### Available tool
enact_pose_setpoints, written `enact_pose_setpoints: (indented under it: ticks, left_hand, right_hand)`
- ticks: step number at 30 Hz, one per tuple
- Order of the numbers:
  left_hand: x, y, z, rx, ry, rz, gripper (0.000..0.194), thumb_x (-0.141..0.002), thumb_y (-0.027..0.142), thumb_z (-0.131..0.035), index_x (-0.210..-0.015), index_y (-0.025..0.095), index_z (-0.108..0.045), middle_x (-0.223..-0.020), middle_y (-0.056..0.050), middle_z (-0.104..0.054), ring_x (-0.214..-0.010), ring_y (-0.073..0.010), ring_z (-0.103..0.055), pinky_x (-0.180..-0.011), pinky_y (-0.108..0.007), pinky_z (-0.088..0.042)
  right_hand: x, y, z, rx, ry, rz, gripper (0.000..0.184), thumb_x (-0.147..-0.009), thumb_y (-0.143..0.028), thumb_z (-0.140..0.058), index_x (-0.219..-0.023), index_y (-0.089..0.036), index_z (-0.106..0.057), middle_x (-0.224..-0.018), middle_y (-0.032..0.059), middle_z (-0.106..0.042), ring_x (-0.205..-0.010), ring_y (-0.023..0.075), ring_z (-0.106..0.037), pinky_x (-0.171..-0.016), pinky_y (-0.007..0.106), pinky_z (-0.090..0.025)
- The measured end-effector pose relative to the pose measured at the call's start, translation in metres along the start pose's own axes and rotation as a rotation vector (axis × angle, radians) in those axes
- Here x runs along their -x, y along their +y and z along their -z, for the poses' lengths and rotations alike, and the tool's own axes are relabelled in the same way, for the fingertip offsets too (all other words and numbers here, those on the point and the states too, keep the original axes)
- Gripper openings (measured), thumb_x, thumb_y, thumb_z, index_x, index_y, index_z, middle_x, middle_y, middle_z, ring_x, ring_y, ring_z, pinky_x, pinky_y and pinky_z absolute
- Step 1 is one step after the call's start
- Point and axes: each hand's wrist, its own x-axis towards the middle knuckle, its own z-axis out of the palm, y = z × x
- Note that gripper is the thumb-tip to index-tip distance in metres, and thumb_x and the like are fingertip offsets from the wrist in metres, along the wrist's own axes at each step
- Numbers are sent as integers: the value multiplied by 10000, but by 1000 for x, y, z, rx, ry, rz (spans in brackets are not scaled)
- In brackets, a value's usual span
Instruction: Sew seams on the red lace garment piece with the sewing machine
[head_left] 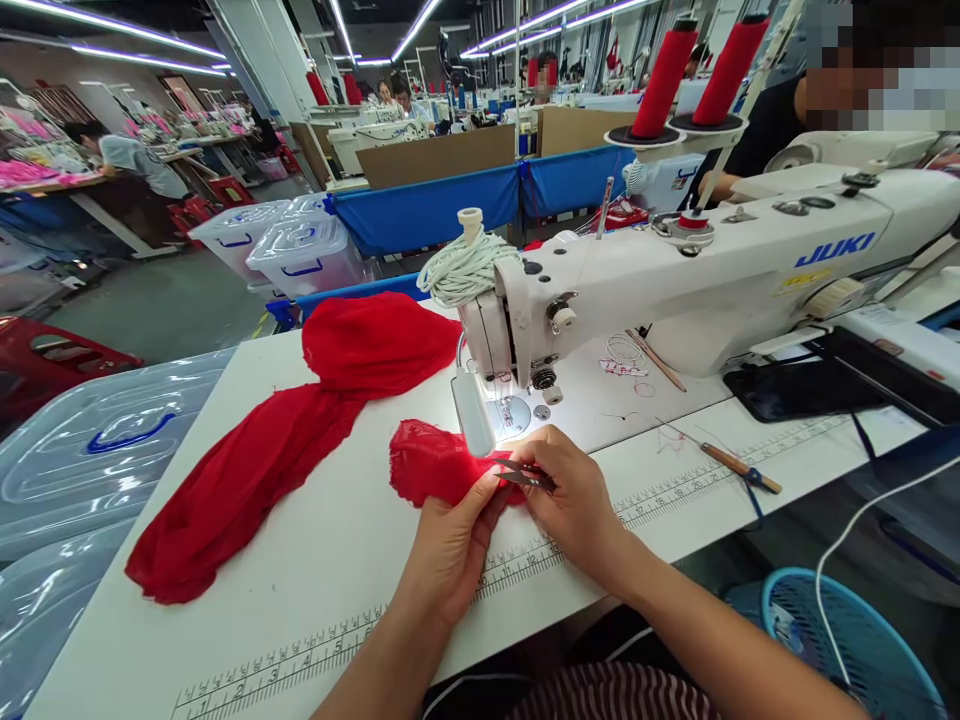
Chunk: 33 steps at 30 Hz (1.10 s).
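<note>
My left hand (450,545) pinches the edge of a small red lace piece (427,462) lying on the white table (315,580), just in front of the sewing machine's needle area. My right hand (574,495) is closed on small metal thread snips (525,473), whose tips point left at the edge of the red piece. A longer length of red fabric (285,440) lies spread across the table to the left, apart from both hands.
A white JUKI sewing machine (712,270) stands behind my hands, with a coil of white cord (461,265) and red thread cones (664,70) on top. A seam tool (739,467) lies at right. Clear plastic bins (97,440) stand left, a blue basket (855,640) lower right. Other people work behind.
</note>
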Motion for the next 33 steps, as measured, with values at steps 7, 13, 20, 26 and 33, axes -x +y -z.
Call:
enact_pose_setpoints:
  ticks: [7,13,20,26,33]
  left_hand:
    - [-1,1,-2,52,99,20,187,-661,57,-758,-824,122,-693,-915,-80,-734,-865,-177,-685,-787,-251,-584]
    - [-1,1,0,37,65,5,191,-659,80,-766,-835,110,-699,-936,-93,-731,-908,-187,-680,-808,-242,-575]
    - [-1,1,-1,18,48,-6,228,-642,99,-785,-851,102,-695,-929,-90,-731,-882,-173,-679,-814,-251,-574]
    - [0,1,-3,13,43,-16,247,-638,98,-787,-866,106,-694,-928,-91,-729,-891,-180,-677,-815,-254,-574]
    - [0,0,-2,45,94,14,176,-653,69,-766,-812,114,-703,-902,-82,-735,-863,-181,-685,-786,-254,-588]
  right_hand:
    - [5,0,16,27,-18,-78,133,-921,-294,-472,-916,-209,-574,-859,27,-601,-719,143,-553,-616,260,-443]
    - [17,4,21,504,13,234,283,-970,-329,-410,-1091,-167,-608,-789,57,-639,-710,183,-534,-608,291,-404]
    - [14,2,15,655,44,320,256,-957,-277,-445,-1039,-138,-643,-696,47,-619,-642,180,-483,-541,297,-325]
    - [14,3,17,646,36,314,248,-953,-270,-445,-1014,-151,-654,-681,44,-613,-628,179,-473,-534,295,-320]
    - [14,7,23,301,27,117,226,-949,-279,-449,-1053,-215,-639,-811,42,-658,-757,178,-573,-643,289,-428]
